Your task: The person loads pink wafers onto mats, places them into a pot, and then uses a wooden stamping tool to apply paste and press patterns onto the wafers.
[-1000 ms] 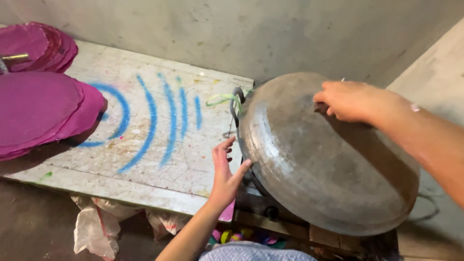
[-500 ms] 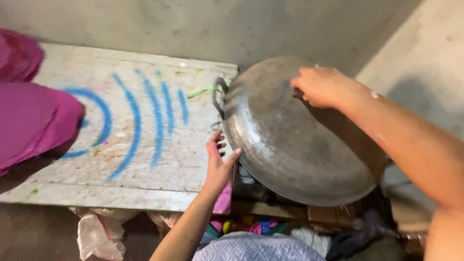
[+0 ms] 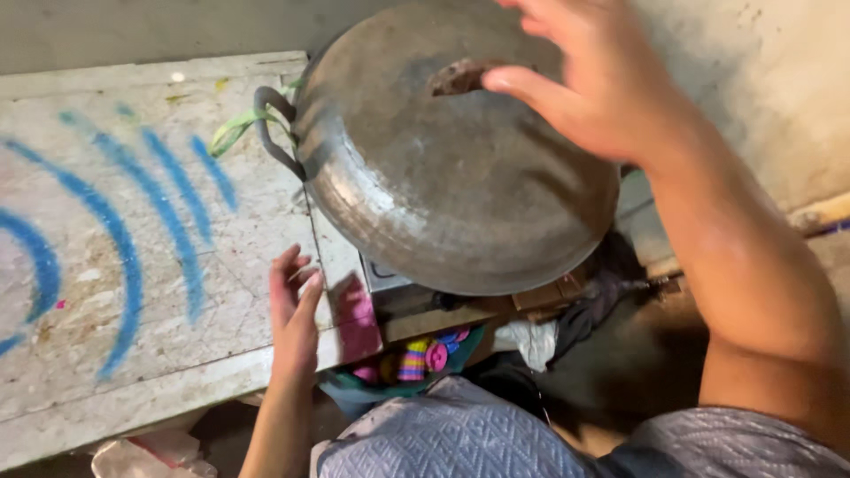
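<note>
My right hand [image 3: 611,84] hovers spread over the far side of the upturned pan [image 3: 443,168]; my left hand [image 3: 294,319] lies open on the slab [image 3: 133,265], just left of it.

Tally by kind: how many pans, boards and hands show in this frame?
Metal pan: 1
Painted board with blue arcs: 1
Hands: 2, the left hand on the board's edge and the right hand over the pan
Total: 4

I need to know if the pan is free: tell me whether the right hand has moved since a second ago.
Yes. The right hand has lifted off the upturned metal pan, where it rested before; it now hovers open above the rim.
</note>
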